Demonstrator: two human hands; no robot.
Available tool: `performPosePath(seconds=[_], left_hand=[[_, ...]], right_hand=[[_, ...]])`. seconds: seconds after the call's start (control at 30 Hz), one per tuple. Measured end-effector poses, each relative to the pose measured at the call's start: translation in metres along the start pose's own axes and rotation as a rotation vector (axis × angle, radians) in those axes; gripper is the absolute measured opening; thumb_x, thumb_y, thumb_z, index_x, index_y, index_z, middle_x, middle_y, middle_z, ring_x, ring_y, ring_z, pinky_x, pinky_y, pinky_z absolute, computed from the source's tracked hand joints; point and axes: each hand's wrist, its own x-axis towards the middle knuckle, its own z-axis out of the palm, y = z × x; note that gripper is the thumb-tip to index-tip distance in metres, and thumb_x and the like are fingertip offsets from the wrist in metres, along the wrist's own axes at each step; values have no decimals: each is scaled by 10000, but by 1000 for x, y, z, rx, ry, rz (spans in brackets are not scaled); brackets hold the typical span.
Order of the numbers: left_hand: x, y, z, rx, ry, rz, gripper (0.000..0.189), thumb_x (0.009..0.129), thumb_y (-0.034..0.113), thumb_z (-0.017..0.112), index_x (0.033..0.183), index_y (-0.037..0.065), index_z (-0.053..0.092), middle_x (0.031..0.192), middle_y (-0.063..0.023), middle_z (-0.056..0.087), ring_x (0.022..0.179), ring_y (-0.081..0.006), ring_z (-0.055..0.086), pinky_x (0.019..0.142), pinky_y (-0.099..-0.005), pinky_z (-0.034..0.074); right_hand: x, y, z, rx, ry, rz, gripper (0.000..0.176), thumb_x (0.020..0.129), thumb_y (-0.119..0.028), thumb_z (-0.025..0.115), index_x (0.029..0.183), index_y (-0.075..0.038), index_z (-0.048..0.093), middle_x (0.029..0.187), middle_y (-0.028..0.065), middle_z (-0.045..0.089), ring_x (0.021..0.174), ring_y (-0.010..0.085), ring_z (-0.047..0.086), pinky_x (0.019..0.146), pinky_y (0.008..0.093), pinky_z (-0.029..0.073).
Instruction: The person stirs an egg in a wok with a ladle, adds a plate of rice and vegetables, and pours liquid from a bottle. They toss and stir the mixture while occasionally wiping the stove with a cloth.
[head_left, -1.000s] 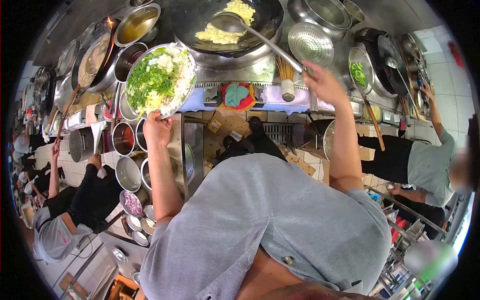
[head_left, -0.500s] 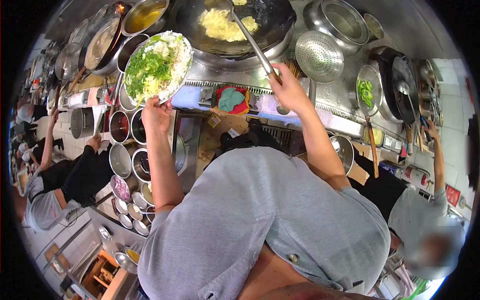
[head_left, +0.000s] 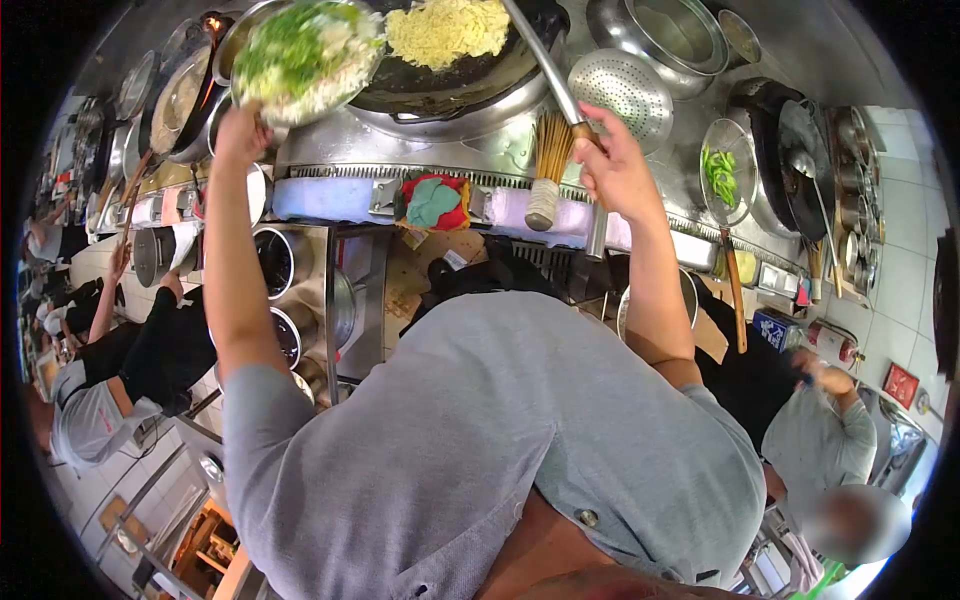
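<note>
At the upper left, my left hand [head_left: 243, 135] grips the near rim of a plate [head_left: 308, 60] heaped with chopped greens and white and pale bits; the plate is blurred. Its right edge reaches the left side of a black wok [head_left: 440, 95]. Yellow scrambled egg [head_left: 447, 32] lies in the wok. My right hand [head_left: 615, 165] is closed around the wooden-ended handle of a long metal ladle [head_left: 548, 62], which slants up over the wok; its bowl is out of view. A bamboo brush [head_left: 552, 165] lies just left of my right hand.
A perforated strainer [head_left: 622, 100] rests right of the wok beside metal bowls [head_left: 670, 45]. Green pieces sit in a mesh skimmer [head_left: 722, 175] at right. Folded cloths [head_left: 433, 202] lie along the counter's front edge. Co-workers stand at left and right [head_left: 815, 425].
My left hand and the plate have moved up and left, tilting beside the wok. My right hand has shifted slightly right with the ladle. The co-worker at right has lowered a hand.
</note>
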Motion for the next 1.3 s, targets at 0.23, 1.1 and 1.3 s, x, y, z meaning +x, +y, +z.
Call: performPosePath(seconds=[0.23,1.1,1.3], left_hand=[[38,139,96,1261,-74,635,450,899,212,587,1323,103,481,1069,-106,629,825,-237,653,641,-331,536],[-42,56,135,384,619,1122,603,834,1,551,1424,-3,423,1332,-285,545,1247,-414,532,1031,-477,432],[-120,-15,67,-548,238,262,398,908,85,550,1282,36,423,1123,-146,597,868,-270,637,645,-336,567]], right_hand=[[-49,-20,-24,-57,61,28,522,966,-45,547,1459,-94,384,767,19,513,506,64,442,425,236,372],[-40,-80,-64,-406,156,-390,553,935,-37,609,1460,-105,451,920,41,660,801,94,597,736,261,497],[-60,-115,-38,-452,217,-482,513,1010,-114,507,1495,-46,355,832,29,616,647,97,569,554,254,462]])
